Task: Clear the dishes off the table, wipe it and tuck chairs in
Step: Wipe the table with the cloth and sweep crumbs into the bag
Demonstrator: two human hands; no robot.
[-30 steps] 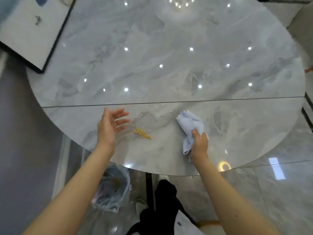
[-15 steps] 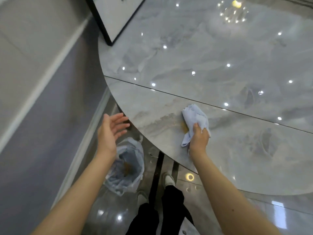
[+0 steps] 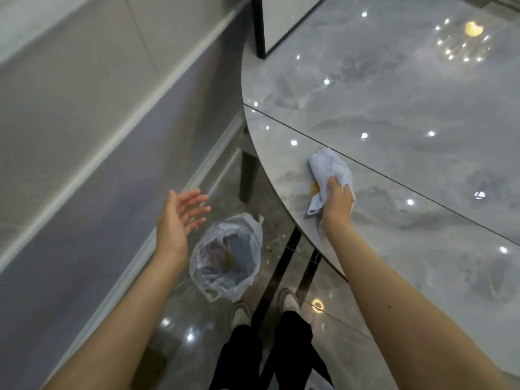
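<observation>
My right hand grips a light blue cloth pressed on the grey marble table, close to its rounded left edge. A small clump of yellow-brown crumbs peeks out from under the cloth. My left hand is off the table, palm up and fingers spread, holding nothing. It hovers just left of and above a bin lined with a clear plastic bag on the floor.
A grey wall with a white baseboard runs along the left. A dark table leg stands under the table edge. A black-framed board lies on the far corner of the table. My feet stand on glossy floor tiles beside the bin.
My view has swung left toward the bin. The cloth has pushed the crumbs toward the table's left edge, now covering most of them. My left hand has left the tabletop and hovers over the floor by the bin.
</observation>
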